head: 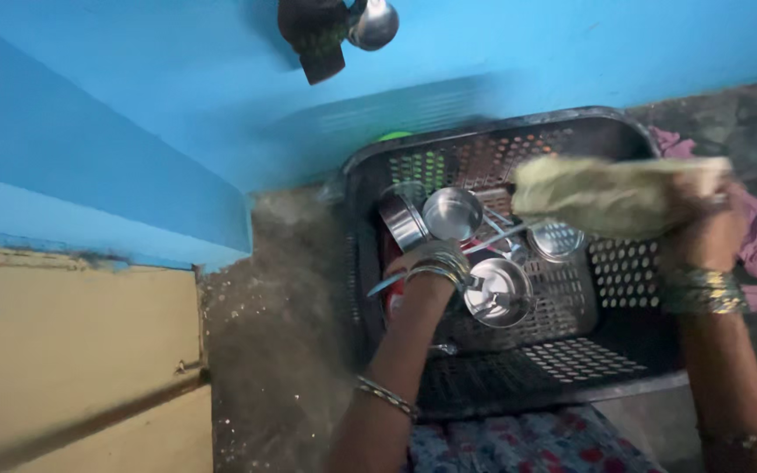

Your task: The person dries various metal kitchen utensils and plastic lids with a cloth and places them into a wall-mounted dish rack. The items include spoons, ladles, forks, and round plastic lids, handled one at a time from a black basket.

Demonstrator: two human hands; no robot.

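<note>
My right hand (703,219) gripped a greenish cloth (606,194) over the black basket's (484,131) far rim | left hand (435,263) inside it, grasp unclear | steel vessels (453,213) lay unlifted there.

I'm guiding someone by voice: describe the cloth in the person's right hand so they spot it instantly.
Find the dark perforated plastic crate against the blue wall. Above its right half, the right hand holds a pale yellowish-green cloth. Unlike the shiny steel cups below, it is soft and matte.

No packages, labels, signs or screens anywhere around black perforated crate (624,280) in your view; nothing printed shows on blue wall behind it.
</note>
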